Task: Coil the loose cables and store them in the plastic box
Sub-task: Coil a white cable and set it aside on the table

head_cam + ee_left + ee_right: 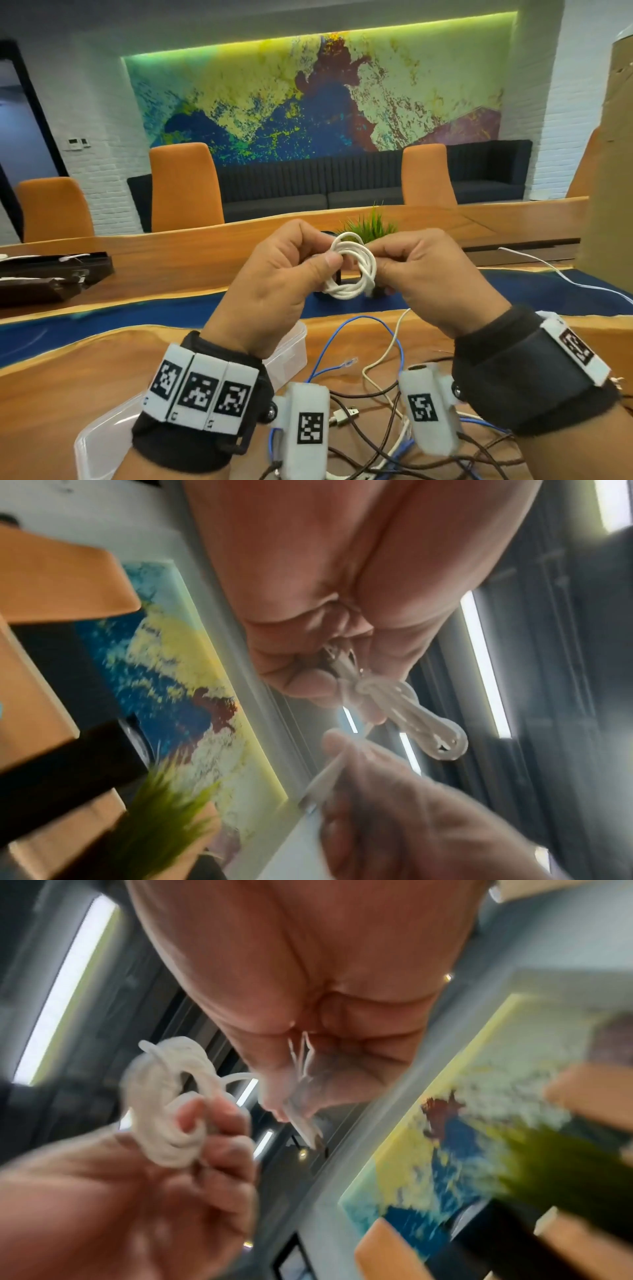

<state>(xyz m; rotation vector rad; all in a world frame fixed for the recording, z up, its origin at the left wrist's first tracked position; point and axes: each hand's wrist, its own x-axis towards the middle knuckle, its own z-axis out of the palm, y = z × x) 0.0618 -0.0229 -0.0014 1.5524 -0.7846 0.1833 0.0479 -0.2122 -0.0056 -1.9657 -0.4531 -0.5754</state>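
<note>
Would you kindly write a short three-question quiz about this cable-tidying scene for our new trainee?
1. True or false: the white cable is already coiled.
2. Which hands hold the white cable? A) left hand only B) right hand only C) both
3. Fill in: the loose cables on the table lie to the ____ of the plastic box.

Key: 1 true; 2 C; 3 right.
</note>
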